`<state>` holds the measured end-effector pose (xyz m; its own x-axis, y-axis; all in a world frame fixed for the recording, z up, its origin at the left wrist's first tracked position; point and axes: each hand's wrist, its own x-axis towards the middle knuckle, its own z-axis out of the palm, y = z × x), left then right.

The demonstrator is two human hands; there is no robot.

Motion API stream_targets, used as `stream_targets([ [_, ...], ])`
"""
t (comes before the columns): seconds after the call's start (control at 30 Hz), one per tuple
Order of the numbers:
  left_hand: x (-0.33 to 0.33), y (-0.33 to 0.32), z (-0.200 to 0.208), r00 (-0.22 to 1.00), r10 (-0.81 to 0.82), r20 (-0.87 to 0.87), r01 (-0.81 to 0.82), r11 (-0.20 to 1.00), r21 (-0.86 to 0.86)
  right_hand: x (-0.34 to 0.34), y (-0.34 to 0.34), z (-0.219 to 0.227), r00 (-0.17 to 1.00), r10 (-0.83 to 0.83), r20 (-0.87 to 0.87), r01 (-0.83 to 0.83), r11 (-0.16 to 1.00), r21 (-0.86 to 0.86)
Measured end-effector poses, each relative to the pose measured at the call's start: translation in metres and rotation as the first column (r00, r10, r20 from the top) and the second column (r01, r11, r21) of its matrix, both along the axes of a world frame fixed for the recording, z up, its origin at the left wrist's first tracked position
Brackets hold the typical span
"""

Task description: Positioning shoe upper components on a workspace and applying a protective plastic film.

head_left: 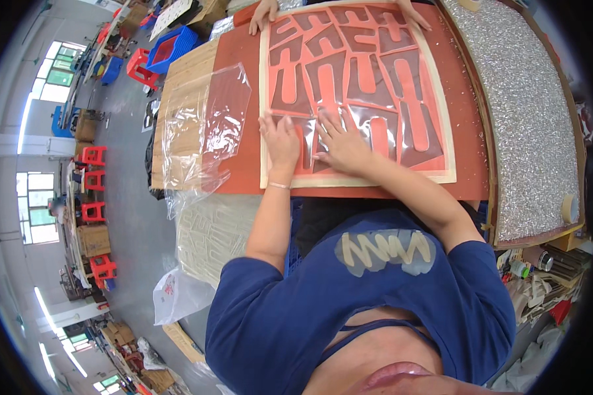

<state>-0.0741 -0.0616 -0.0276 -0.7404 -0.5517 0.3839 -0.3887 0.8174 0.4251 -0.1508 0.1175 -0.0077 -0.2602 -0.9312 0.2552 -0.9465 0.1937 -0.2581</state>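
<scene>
A red panel with a cream border [264, 85] lies in front of me, patterned with dark brown angular pieces [429, 146] that have long slots and notches. A glossy, see-through film seems to cover it and catches the light. My left hand [281, 139] lies flat near the panel's left border, fingers stretched forward. Farther right, my right hand [342, 146] rests on the glossy surface with its fingers spread. Neither hand holds anything. Across the panel, another person's hands [264, 13] touch its far corners.
Crumpled clear plastic sheet [227, 108] lies left of the panel, partly over a wooden board [181, 118]. A tray-like surface of silvery glitter material [520, 112] stands at right, with a tape roll [569, 208] on it. A pale patterned sheet [211, 230] sits lower left.
</scene>
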Motion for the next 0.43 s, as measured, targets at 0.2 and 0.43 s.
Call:
stream_targets([
  [0.2,0.005,-0.006,0.005,0.996,-0.035,-0.079,0.044,0.993,0.110,0.018,0.007,-0.001,0.902,0.090,0.422,-0.089,0.996,-0.023],
  [0.43,0.034,-0.032,-0.023,0.949,0.075,-0.308,0.020,0.955,0.295,-0.020,0.053,-0.002,0.790,-0.071,0.608,0.085,0.996,0.005],
])
